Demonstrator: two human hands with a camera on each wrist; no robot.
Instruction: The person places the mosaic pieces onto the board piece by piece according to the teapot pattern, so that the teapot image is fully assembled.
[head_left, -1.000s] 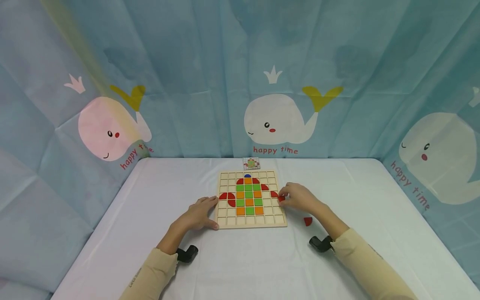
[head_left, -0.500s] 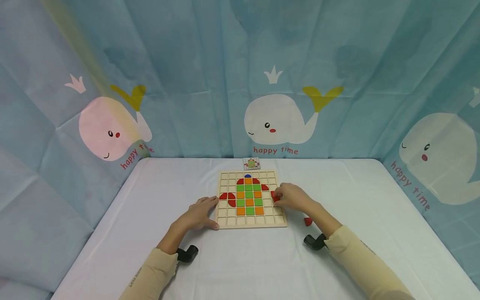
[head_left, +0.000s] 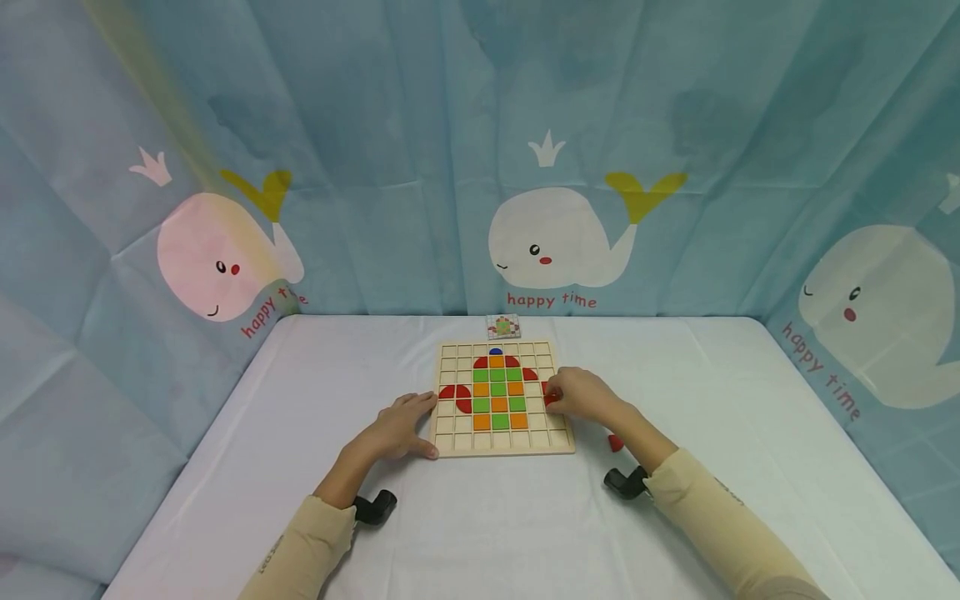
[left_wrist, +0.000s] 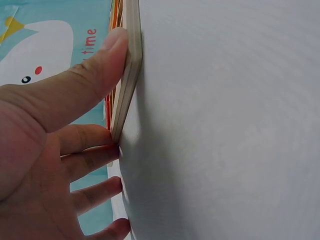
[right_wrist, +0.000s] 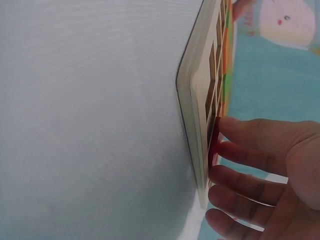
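Note:
A wooden grid board (head_left: pixel 459 442) lies flat with green and orange square tiles (head_left: pixel 498 390) and several red quarter-round pieces (head_left: pixel 463 406) in its cells. At its left edge rests my left hand (head_left: pixel 397 427), fingers spread, thumb against the near corner. Over the right side of the board, my right hand (head_left: pixel 583 395) pinches a red piece (right_wrist: pixel 214 142) between thumb and fingertip, low at the grid. In the head view the fingers partly cover that piece. A small blue piece (head_left: pixel 496 352) sits in the top row.
Behind the board lies a small picture card (head_left: pixel 503 326) with a similar coloured pattern. One loose red piece (head_left: pixel 616 442) is on the white tablecloth (head_left: pixel 487 533), right of the board and close to my right forearm. A whale-print curtain (head_left: pixel 420 167) stands behind.
My right hand has moved left from the board's right edge onto its cells, carrying the red piece; it barely shifts in the last half second. My left hand stays put.

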